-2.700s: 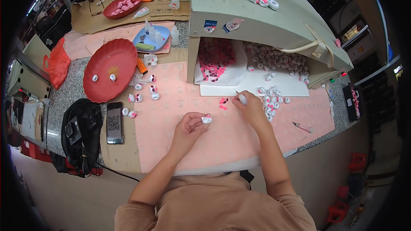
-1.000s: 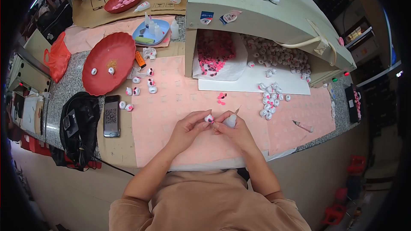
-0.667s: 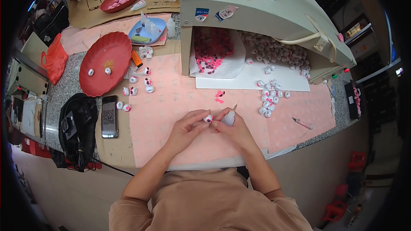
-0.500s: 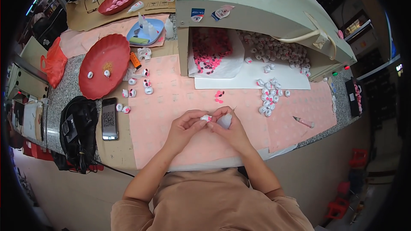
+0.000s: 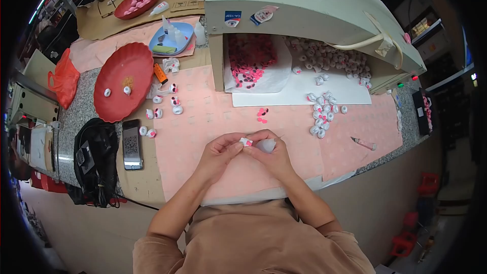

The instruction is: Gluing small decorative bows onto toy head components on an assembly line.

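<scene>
Over the pink cloth (image 5: pixel 203 122), my left hand (image 5: pixel 218 153) pinches a small white cat-like head with a pink patch (image 5: pixel 246 142). The fingertips of my right hand (image 5: pixel 278 160) meet the same piece. A translucent white squeeze bottle (image 5: pixel 267 145) with a thin tip is tucked in my right hand. Just beyond my hands lie several pink and dark discs (image 5: pixel 262 115). Finished-looking white heads with pink patches (image 5: pixel 319 114) are clustered to the right, and a few more (image 5: pixel 176 105) stand to the left.
A red scalloped plate (image 5: pixel 104 83) holds two white heads. Near it are a phone (image 5: pixel 132 144), black bag (image 5: pixel 95 162), orange lighter (image 5: pixel 160 73) and blue tray with bottles (image 5: pixel 181 28). The green metal cabinet (image 5: pixel 304 15) shelters many pieces. A small tube (image 5: pixel 363 143) lies right.
The small white head has turned in my fingers, showing its pink patch more fully. My right fingertips have shifted against it. The whole view has moved slightly.
</scene>
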Demonstrator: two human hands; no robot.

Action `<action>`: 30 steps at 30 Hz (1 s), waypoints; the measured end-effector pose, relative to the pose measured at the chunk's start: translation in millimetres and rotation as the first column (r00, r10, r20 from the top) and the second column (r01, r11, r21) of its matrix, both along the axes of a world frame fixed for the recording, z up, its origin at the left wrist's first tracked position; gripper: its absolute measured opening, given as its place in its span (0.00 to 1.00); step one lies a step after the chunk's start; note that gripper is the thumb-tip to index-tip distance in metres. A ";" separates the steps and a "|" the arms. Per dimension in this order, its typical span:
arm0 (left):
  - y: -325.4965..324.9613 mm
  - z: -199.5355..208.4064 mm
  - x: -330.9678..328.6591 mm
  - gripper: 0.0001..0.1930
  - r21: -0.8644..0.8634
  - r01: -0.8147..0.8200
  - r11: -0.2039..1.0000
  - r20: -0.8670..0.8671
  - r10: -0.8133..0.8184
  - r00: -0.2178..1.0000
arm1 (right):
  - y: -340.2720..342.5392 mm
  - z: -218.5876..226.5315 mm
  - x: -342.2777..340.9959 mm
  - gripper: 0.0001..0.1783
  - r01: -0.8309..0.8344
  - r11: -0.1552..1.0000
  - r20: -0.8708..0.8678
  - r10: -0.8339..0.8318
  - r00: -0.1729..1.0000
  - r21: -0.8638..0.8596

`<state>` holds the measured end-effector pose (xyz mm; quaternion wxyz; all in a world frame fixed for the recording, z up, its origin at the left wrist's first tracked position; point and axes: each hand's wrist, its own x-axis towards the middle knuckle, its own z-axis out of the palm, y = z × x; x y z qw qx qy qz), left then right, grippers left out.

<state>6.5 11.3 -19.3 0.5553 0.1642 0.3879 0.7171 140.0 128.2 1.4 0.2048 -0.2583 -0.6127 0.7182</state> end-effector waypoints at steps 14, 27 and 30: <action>14.5 48.5 -42.4 0.18 0.122 -0.466 0.876 -0.991 0.134 -0.007 | 70.4 13.2 91.1 0.15 0.771 0.591 -0.175 -0.755 0.632 0.235; 133.8 12.1 68.9 0.15 -0.015 0.284 0.959 -0.773 -0.191 0.605 | 69.5 15.6 107.3 0.15 0.617 0.733 -0.036 -0.635 0.772 0.287; 89.0 20.7 35.0 0.21 -0.017 0.263 0.965 -0.145 -0.262 0.954 | 49.8 22.1 89.0 0.13 0.290 0.821 0.132 -0.399 0.907 0.492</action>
